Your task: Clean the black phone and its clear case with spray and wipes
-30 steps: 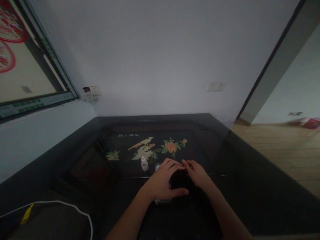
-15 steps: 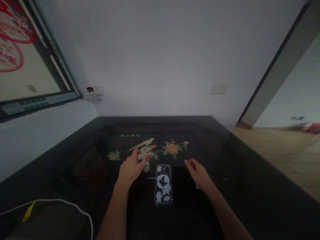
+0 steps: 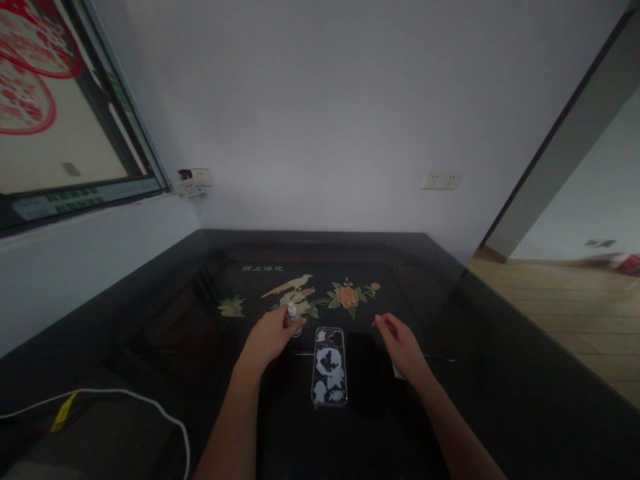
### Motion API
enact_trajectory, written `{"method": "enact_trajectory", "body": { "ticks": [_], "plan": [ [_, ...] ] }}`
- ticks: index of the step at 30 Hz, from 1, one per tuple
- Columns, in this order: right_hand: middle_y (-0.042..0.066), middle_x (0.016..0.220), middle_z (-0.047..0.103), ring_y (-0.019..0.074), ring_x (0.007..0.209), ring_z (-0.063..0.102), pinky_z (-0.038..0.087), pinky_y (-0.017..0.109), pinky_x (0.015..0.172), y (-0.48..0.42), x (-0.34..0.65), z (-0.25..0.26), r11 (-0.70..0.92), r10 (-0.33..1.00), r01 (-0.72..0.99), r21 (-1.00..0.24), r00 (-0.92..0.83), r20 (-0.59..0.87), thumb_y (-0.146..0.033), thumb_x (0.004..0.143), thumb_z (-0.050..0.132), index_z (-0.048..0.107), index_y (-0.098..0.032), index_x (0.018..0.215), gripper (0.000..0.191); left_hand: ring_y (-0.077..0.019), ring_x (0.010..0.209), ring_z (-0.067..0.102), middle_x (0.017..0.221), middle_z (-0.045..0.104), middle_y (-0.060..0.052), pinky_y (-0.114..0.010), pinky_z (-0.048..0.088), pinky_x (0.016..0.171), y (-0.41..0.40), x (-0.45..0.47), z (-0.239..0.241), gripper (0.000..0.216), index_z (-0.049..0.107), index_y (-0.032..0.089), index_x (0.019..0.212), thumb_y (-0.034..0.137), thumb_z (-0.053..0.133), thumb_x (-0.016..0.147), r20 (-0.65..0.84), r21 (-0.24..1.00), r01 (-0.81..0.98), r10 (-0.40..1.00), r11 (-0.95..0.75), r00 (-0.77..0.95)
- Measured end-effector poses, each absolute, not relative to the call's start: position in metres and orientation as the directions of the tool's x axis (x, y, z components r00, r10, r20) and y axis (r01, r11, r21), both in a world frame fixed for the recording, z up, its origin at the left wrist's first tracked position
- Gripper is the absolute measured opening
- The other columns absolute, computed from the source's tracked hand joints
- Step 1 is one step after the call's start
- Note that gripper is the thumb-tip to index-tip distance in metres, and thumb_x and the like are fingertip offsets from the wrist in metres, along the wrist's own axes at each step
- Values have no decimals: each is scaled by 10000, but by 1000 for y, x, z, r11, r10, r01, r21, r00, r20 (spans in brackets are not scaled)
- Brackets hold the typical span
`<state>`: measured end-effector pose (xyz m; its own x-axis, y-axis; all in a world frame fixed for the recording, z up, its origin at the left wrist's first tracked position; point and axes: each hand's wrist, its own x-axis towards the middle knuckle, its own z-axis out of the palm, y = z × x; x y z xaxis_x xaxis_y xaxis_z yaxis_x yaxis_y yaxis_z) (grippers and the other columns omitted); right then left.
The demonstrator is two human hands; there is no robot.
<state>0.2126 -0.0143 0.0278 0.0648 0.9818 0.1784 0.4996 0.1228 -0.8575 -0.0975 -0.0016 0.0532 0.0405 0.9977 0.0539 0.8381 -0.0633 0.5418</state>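
Observation:
My left hand point(image 3: 270, 335) is closed around a small clear bottle with a white top point(image 3: 293, 310), which stands upright on the black table. To the right of it lies a clear phone case with white patterns point(image 3: 329, 367). Beside the case is a dark, flat rectangle point(image 3: 361, 373), which looks like a phone and barely shows against the table. My right hand point(image 3: 400, 343) hovers past its right edge, thumb and fingers pinched together; what they hold, if anything, is too small to make out. Under that wrist, a white object point(image 3: 397, 372) is mostly hidden.
The glossy black table point(image 3: 310, 243) carries an inlaid bird and flower picture point(image 3: 345, 297) and meets a wall behind. A white cable point(image 3: 125, 392) with a yellow tag curves across the lower left. Wall sockets point(image 3: 442, 180) and a window point(image 3: 65, 160) are farther off.
My left hand has come down onto the small bottle and closed around it. The right hand keeps its pinch with little movement. The view has shifted slightly.

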Motion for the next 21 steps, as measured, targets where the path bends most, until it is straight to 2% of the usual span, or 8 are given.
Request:
{"method": "enact_trajectory", "body": {
  "ticks": [3,5,7,10,12,14,17,21],
  "plan": [
    [42,801,704,221,733,634,441,300,669,-14,213,26,126,982,497,-859,63,181,-580,956,469,651,-216,844,422,-267,1069,659,1149,679,-120,-355,485,903,-2,-91,56,362,600,206,1139,500,448,995,250,595,789,968,-152,-2],
    [34,790,695,217,730,633,442,298,672,-14,213,24,122,983,496,-859,61,175,-575,962,465,655,-216,853,420,-259,1158,622,1239,640,-127,-373,464,987,-2,-84,57,361,577,205,1180,482,420,1010,374,646,723,927,-243,-22],
    [32,793,689,214,728,630,442,295,668,-14,213,24,128,983,499,-857,51,177,-575,966,460,654,-216,861,421,-238,1081,654,1145,673,-108,-358,483,962,-3,-75,56,342,588,199,1110,477,414,1013,404,730,622,913,-283,-59],
    [27,785,679,209,717,620,441,291,659,-14,211,26,155,979,498,-853,35,199,-573,969,451,645,-218,858,420,-194,835,696,893,707,-58,-308,522,803,-7,-55,54,358,576,193,997,494,384,1020,322,874,401,945,-276,-51],
    [21,768,667,204,706,610,441,286,650,-15,210,28,166,979,482,-860,21,201,-567,969,456,634,-220,848,409,-168,697,671,806,679,-30,-277,507,683,-12,-39,53,345,536,199,960,503,384,1015,276,908,326,961,-262,3],
    [12,748,648,196,690,597,437,279,635,-18,206,31,175,981,451,-875,-1,196,-562,964,478,616,-219,829,394,-149,618,612,737,632,6,-256,452,614,-17,-26,52,288,510,212,967,481,416,1006,277,879,384,958,-283,71],
    [4,745,628,187,698,591,445,269,637,-23,200,37,209,977,395,-894,-42,209,-546,949,530,602,-216,818,361,-137,617,571,718,591,27,-238,385,595,-24,-13,54,195,487,227,949,418,470,987,298,798,506,944,-328,143],
    [22,830,658,197,788,624,485,270,697,-31,193,41,259,965,286,-922,-103,239,-504,933,599,629,-213,890,295,-156,690,604,775,632,20,-242,377,633,-31,-7,57,191,504,242,919,406,600,912,288,700,602,923,-384,253]
  ]
}}
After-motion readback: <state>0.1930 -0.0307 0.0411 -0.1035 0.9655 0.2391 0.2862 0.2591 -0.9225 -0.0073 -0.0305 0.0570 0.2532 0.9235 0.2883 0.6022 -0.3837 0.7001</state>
